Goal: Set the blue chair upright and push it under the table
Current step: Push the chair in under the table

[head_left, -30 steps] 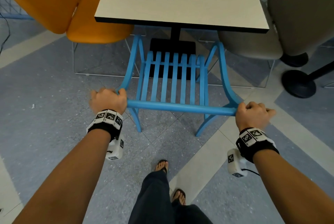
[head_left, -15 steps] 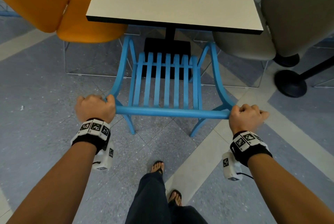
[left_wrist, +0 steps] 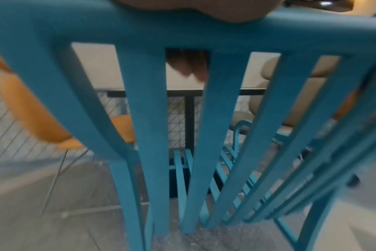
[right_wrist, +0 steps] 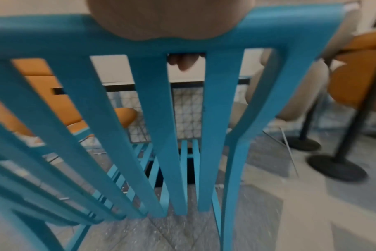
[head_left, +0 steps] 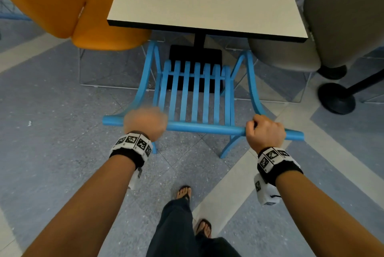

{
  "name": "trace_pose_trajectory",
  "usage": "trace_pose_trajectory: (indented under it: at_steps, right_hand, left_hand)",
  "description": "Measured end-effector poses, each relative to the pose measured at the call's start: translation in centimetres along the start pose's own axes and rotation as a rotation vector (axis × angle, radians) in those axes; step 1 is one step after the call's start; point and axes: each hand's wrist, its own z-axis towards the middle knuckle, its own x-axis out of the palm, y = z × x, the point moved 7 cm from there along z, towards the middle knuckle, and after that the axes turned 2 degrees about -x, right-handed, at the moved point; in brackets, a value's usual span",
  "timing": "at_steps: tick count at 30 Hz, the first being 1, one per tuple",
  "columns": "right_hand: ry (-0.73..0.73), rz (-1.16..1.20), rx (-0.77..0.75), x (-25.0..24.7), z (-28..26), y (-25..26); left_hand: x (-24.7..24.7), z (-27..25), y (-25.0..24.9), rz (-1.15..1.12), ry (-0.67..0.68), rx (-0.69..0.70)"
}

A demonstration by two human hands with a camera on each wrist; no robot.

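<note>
counter (head_left: 203, 3): pale square top on a black post, upper centre of the head view; round ClayG sticker at its far edge.
blue chair (head_left: 195, 94): upright on the floor, mid frame, front legs and seat front already under the near edge of the counter, backrest rail nearest the person.
orange chair (head_left: 62, 3): upper left, just beside the blue chair's left front leg.
grey chair (head_left: 332, 24): upper right, seat close to the blue chair's right front leg; black round base at right.
left hand (head_left: 145, 125): blurred, on the top rail left of centre; the left wrist view shows fingers (left_wrist: 189, 66) curled over the rail, so the grip wraps it.
right hand (head_left: 265, 132): grip wraps the rail near its right end.
step: uprighting looks done, push-in partly done.
next: probably a straight forward shove, both hands even.
risk: front legs may catch the neighbouring seats or the counter's black foot.
</note>
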Motion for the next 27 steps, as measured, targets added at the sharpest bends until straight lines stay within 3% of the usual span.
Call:
trace_pose_trajectory:
  at_steps: [7,17,27]
  right_hand:
    - [0.028,0.013,0.018,-0.3,0.1,-0.2]
    - [0.214,0.001,0.103,-0.1,0.3,-0.9]
    - [0.242,-0.037,0.101,-0.5,0.0,-2.0]
  left_hand:
    - [-0.1,0.0,0.0,0.056,0.047,0.0]
    - [0.4,-0.5,-0.5,0.063,0.094,-0.017]
    - [0.7,-1.1,-1.4,0.088,0.085,-0.004]
